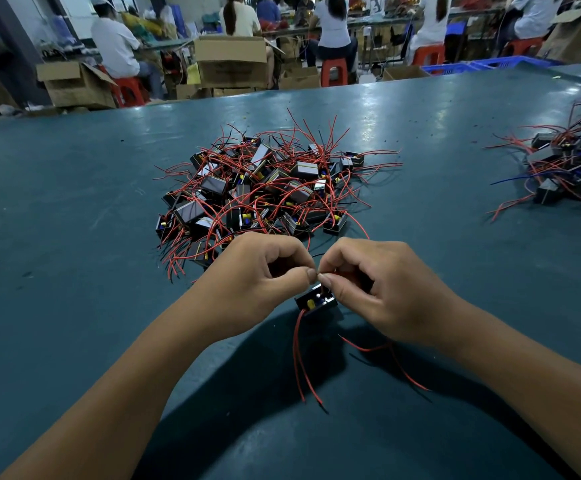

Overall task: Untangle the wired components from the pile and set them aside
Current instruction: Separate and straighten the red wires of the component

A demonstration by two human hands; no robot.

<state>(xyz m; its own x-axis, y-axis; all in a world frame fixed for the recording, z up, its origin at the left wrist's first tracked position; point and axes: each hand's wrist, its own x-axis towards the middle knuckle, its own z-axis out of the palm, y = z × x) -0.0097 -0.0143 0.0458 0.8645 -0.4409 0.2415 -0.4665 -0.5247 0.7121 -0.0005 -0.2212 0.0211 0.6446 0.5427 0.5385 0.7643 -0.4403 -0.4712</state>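
Observation:
A tangled pile (pixel 264 188) of small black box components with red wires lies in the middle of the teal table (pixel 74 202). Just in front of it, my left hand (pixel 254 275) and my right hand (pixel 375 289) meet fingertip to fingertip. Both pinch thin wires of one black component (pixel 313 301), which hangs just below the thumbs. Its red wires (pixel 302 362) trail down toward me over the table. Further red wires run under my right wrist. The fingers hide where the wires join the component.
A second, smaller heap of wired components (pixel 573 168) lies at the table's right edge. Beyond the far edge stand cardboard boxes (pixel 233 60), red stools (pixel 334 71) and several seated people at other benches.

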